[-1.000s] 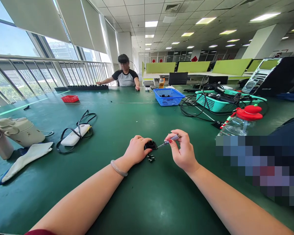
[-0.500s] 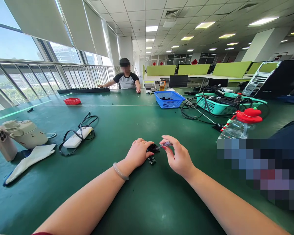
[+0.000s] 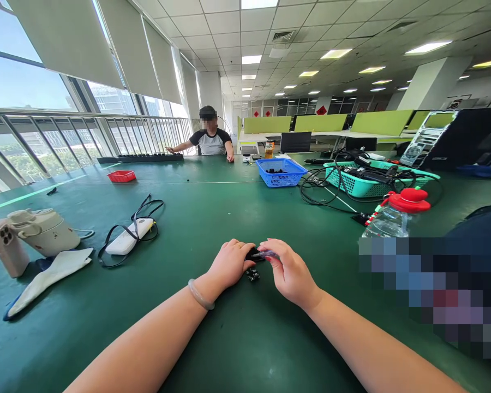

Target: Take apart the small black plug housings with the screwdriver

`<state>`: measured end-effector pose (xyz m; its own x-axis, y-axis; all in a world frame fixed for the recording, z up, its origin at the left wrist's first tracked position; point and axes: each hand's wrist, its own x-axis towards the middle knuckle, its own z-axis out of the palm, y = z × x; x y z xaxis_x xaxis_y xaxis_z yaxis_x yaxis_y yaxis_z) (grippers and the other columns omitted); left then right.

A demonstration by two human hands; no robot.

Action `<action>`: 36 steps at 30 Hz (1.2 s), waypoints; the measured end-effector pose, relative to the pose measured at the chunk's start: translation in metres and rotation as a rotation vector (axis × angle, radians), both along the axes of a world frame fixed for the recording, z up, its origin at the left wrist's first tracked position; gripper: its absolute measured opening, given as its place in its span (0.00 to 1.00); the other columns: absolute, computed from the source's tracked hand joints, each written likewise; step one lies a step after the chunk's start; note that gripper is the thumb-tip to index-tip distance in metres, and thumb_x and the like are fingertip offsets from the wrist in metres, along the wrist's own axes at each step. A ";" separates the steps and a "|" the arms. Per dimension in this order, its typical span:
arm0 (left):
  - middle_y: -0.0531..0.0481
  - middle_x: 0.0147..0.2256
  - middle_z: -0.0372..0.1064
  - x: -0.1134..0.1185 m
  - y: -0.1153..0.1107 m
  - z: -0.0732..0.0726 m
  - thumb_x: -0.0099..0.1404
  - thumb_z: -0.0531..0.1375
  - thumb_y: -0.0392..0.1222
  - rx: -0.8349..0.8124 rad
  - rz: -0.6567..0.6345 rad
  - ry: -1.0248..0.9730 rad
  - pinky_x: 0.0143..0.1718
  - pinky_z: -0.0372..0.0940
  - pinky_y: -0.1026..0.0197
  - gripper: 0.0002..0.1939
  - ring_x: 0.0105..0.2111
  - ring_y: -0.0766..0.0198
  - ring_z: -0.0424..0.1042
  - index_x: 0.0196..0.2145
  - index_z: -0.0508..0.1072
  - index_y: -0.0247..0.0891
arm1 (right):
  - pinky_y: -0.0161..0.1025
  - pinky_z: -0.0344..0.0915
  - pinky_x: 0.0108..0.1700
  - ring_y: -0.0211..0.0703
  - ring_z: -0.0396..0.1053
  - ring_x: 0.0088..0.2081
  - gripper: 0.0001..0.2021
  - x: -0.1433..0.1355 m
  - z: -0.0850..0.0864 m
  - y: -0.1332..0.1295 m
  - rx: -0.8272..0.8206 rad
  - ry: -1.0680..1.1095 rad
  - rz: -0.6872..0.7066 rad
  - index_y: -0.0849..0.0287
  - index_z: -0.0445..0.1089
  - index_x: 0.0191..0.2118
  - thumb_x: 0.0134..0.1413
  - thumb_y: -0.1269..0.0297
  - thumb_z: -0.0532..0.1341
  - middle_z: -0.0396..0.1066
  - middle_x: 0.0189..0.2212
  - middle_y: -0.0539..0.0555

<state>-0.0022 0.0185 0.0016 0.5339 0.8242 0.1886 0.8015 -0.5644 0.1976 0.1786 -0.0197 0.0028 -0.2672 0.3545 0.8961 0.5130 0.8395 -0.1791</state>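
Note:
On the green table [image 3: 245, 338], my left hand [image 3: 231, 263] rests with its thumb and fingers closed on a small black part [image 3: 253, 254]. Most of that part is covered by the fingers, so its kind is unclear. Between the thumb and fingertips of my right hand [image 3: 288, 270] is a small screwdriver [image 3: 268, 253] with a see-through purplish handle. The tool lies nearly level, its tip pointing left at the black part; whether they touch I cannot tell. Just below my left fingertips lies a small black piece with pale marks [image 3: 252, 274].
To the left are a white device with a black strap [image 3: 130, 237], a phone [image 3: 8, 248], a cream container [image 3: 47, 232] and a pale cloth [image 3: 51, 278]. Farther off stand red [image 3: 121, 176], blue [image 3: 281, 177] and teal baskets [image 3: 360, 188]. A red-capped bottle [image 3: 393, 218] is right; another person [image 3: 213, 143] sits opposite.
My right hand has moved slightly left and lowered the screwdriver flatter, closer to the black part. My left hand stays on the part. The whole view has shifted slightly as my head tilted.

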 end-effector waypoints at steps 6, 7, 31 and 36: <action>0.43 0.49 0.75 -0.001 0.002 -0.003 0.67 0.62 0.44 -0.003 -0.013 0.017 0.54 0.65 0.47 0.22 0.50 0.50 0.70 0.58 0.68 0.38 | 0.50 0.75 0.53 0.44 0.78 0.42 0.21 0.004 -0.008 0.007 -0.062 0.039 -0.087 0.50 0.62 0.58 0.63 0.77 0.53 0.78 0.40 0.53; 0.43 0.49 0.75 -0.001 0.003 -0.004 0.67 0.62 0.44 -0.004 -0.024 0.017 0.54 0.65 0.47 0.22 0.50 0.50 0.70 0.57 0.68 0.38 | 0.49 0.76 0.52 0.44 0.78 0.41 0.21 0.004 -0.010 0.009 -0.099 0.034 -0.096 0.49 0.62 0.57 0.63 0.77 0.53 0.78 0.40 0.52; 0.38 0.49 0.71 -0.014 0.015 -0.012 0.70 0.47 0.35 -0.022 0.202 -0.058 0.60 0.61 0.45 0.21 0.54 0.50 0.66 0.54 0.75 0.39 | 0.46 0.77 0.45 0.44 0.79 0.40 0.20 0.024 -0.009 0.017 -0.102 0.306 -0.141 0.53 0.59 0.58 0.64 0.75 0.56 0.76 0.38 0.54; 0.44 0.59 0.68 -0.008 0.016 -0.011 0.75 0.44 0.46 -0.080 0.108 -0.143 0.66 0.56 0.49 0.22 0.63 0.57 0.61 0.57 0.69 0.40 | 0.46 0.77 0.45 0.44 0.79 0.41 0.19 0.024 -0.008 0.016 -0.128 0.333 -0.124 0.52 0.59 0.58 0.65 0.73 0.56 0.76 0.38 0.54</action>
